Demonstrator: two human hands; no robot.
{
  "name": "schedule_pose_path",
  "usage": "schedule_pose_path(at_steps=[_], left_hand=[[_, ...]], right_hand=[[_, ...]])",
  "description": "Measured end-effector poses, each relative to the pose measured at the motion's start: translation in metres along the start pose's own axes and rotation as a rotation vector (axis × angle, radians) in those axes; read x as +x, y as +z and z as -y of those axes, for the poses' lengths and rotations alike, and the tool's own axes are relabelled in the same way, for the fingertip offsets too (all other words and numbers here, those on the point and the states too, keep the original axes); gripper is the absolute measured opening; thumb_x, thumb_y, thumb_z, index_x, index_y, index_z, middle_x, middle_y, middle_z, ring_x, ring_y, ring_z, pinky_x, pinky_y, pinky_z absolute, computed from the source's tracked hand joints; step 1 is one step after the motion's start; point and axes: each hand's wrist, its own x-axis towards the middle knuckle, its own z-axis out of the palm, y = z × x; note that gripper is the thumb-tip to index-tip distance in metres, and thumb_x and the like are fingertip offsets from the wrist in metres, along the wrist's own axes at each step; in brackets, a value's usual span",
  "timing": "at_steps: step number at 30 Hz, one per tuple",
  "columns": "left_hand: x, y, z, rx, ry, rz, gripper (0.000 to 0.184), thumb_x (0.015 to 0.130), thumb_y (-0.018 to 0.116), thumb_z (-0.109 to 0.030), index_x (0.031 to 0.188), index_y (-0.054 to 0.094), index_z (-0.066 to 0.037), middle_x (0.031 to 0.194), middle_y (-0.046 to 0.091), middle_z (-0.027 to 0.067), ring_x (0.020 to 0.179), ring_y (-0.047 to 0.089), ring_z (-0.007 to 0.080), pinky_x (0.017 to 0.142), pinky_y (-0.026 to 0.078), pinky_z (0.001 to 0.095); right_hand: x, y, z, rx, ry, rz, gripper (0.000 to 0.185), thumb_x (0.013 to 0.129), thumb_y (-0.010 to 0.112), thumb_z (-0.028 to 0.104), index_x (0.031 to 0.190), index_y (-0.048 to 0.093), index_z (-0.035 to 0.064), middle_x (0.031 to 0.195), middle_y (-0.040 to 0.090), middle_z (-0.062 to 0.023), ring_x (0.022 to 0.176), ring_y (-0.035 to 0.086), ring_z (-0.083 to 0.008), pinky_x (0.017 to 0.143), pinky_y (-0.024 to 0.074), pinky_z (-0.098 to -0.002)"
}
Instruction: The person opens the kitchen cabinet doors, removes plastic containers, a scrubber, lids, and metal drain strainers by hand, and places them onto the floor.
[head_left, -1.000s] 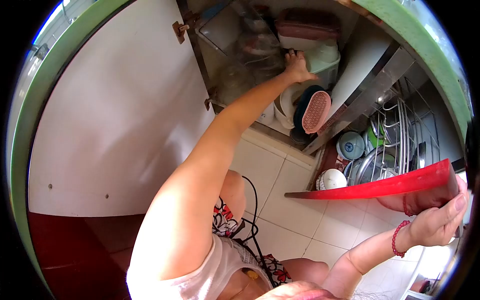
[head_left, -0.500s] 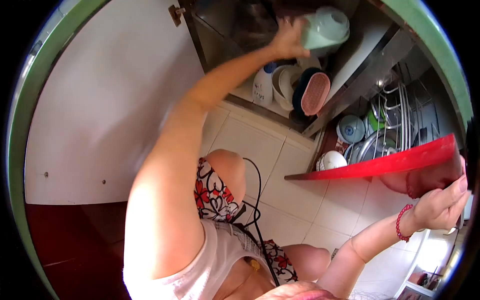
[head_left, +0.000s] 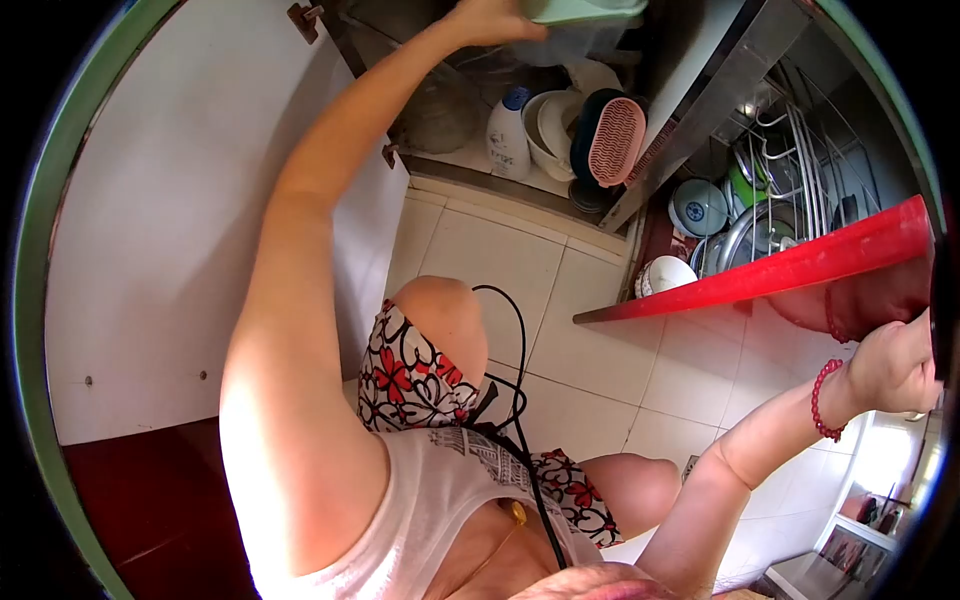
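Our left hand (head_left: pixel 490 22), gripping the pale green tub (head_left: pixel 585 10), has just moved it farther from the pink basket (head_left: pixel 615 140) in the cupboard (head_left: pixel 470 175), as our right hand (head_left: pixel 890 375) holds the red panel (head_left: pixel 760 278).

Down in front of you, the cabinet's bottom board (head_left: pixel 455 153) carries a blue-capped white bottle (head_left: pixel 508 140) standing just beside nested white basins (head_left: pixel 545 125), with a pink perforated basket (head_left: pixel 616 140) tilted against a dark oval one (head_left: pixel 590 135). To its right, your red-fronted pull-out drawer (head_left: pixel 840 250) bears a blue-patterned bowl (head_left: pixel 697 208) and white bowls (head_left: pixel 668 274).
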Motion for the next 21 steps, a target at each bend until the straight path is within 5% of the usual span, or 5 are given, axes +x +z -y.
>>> schedule_pose_path(at_steps=[4, 6, 11, 14, 21], left_hand=[[0.023, 0.049, -0.006, 0.018, 0.031, -0.002, 0.088, 0.05, 0.073, -0.03, 0.124, 0.033, -0.003, 0.118, 0.036, 0.033, 0.112, 0.031, 0.0476, 0.096, 0.03, 0.0488], [0.037, 0.056, -0.022, -0.059, 0.05, 0.244, 0.092, 0.051, 0.073, -0.031, 0.127, 0.031, -0.002, 0.124, 0.032, 0.0353, 0.12, 0.024, 0.0482, 0.1, 0.027, 0.0479], [0.067, 0.126, -0.02, 0.067, -0.063, 0.146, 0.097, 0.054, 0.073, -0.036, 0.13, 0.025, 0.001, 0.13, 0.023, 0.037, 0.124, 0.017, 0.0496, 0.1, 0.026, 0.0473], [0.064, 0.102, -0.08, -0.081, -0.489, 0.134, 0.096, 0.059, 0.073, -0.035, 0.133, 0.021, -0.002, 0.135, 0.016, 0.0299, 0.124, 0.019, 0.0462, 0.097, 0.031, 0.0509], [0.063, 0.12, -0.093, -0.186, -0.643, 0.092, 0.093, 0.062, 0.074, -0.028, 0.134, 0.019, -0.005, 0.135, 0.019, 0.0265, 0.123, 0.019, 0.0439, 0.092, 0.033, 0.056]], right_hand=[[0.001, 0.001, -0.004, -0.025, -0.046, 0.0, 0.034, 0.092, 0.035, 0.017, 0.07, 0.055, -0.0001, 0.064, 0.054, -0.0102, 0.054, 0.05, -0.0217, 0.047, 0.042, -0.0272], [0.001, 0.001, -0.004, -0.037, -0.048, 0.009, 0.035, 0.092, 0.034, 0.017, 0.07, 0.055, 0.0, 0.064, 0.054, -0.0102, 0.054, 0.05, -0.0219, 0.047, 0.0418, -0.0273], [0.003, -0.002, 0.007, -0.12, -0.009, 0.035, 0.038, 0.093, 0.033, 0.019, 0.07, 0.056, -0.0008, 0.063, 0.054, -0.0105, 0.052, 0.049, -0.0218, 0.046, 0.0409, -0.0277], [0.0, -0.003, 0.013, -0.023, 0.145, 0.084, 0.04, 0.093, 0.033, 0.022, 0.069, 0.055, -0.0015, 0.061, 0.053, -0.0105, 0.05, 0.048, -0.02, 0.044, 0.0403, -0.0256], [0.001, 0.006, 0.011, -0.01, 0.125, -0.051, 0.042, 0.093, 0.035, 0.026, 0.068, 0.054, -0.0016, 0.06, 0.052, -0.0092, 0.049, 0.047, -0.0145, 0.042, 0.0393, -0.0204]])
